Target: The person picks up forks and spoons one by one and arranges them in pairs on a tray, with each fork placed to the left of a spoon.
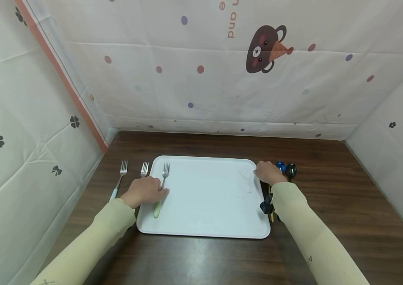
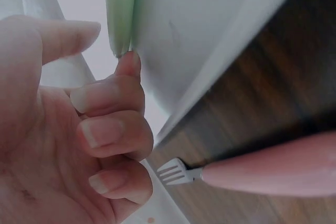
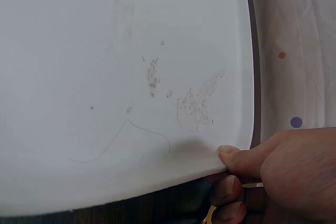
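Note:
A white rectangular tray point(image 1: 208, 198) lies on the wooden table. On its left side rests a fork with a green handle point(image 1: 157, 209), tines pointing away. My left hand point(image 1: 145, 190) is over this fork's neck; in the left wrist view the index fingertip point(image 2: 129, 62) is right at the neck end of the green handle point(image 2: 121, 9), and the thumb point(image 2: 71, 38) stands apart from it. The other fingers are loosely curled. At the tray's far right corner my right hand point(image 1: 270, 172) pinches the rim, thumb point(image 3: 231, 153) on top and fingers beneath.
Left of the tray lie a fork with a pale blue handle point(image 1: 113, 194) and a fork with a pink handle point(image 2: 262, 166). Right of it are a blue spoon point(image 1: 280, 166), a black spoon point(image 1: 291, 170) and a gold handle point(image 1: 271, 217), partly hidden by the right arm. Patterned cloth point(image 1: 151, 87) hangs behind.

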{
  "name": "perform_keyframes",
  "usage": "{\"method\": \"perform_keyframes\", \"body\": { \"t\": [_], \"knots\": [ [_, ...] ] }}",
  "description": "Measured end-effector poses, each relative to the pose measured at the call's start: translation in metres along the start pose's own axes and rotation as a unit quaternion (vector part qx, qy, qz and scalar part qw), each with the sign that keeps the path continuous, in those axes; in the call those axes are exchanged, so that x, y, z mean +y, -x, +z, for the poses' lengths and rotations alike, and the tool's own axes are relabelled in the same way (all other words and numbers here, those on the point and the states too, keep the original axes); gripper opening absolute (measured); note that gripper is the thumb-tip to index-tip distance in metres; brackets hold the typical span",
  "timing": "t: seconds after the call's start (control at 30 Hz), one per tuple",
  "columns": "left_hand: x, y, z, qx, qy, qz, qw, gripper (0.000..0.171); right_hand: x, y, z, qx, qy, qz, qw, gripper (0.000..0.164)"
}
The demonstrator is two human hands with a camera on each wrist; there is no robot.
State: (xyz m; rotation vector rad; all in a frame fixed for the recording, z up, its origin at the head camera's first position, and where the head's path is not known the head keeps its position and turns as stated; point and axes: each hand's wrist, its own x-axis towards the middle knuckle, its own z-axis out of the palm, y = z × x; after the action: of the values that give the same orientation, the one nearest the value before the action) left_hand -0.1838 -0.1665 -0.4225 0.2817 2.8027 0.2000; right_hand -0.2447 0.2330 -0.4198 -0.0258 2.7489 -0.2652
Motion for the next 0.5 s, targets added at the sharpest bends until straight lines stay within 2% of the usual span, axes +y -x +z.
{"method": "perform_keyframes", "body": {
  "t": [0.23,0.5],
  "knots": [
    [-0.012,-0.002,-0.010,0.014,-0.009,-0.002,0.9999,0.038,0.001,0.001,0.000,0.001,-0.001,-0.002,1.000,0.036],
    [-0.029,-0.001,-0.019,0.005,-0.008,-0.030,0.9995,0.036,0.000,0.001,0.002,0.010,-0.003,-0.001,1.000,0.035]
  ]
}}
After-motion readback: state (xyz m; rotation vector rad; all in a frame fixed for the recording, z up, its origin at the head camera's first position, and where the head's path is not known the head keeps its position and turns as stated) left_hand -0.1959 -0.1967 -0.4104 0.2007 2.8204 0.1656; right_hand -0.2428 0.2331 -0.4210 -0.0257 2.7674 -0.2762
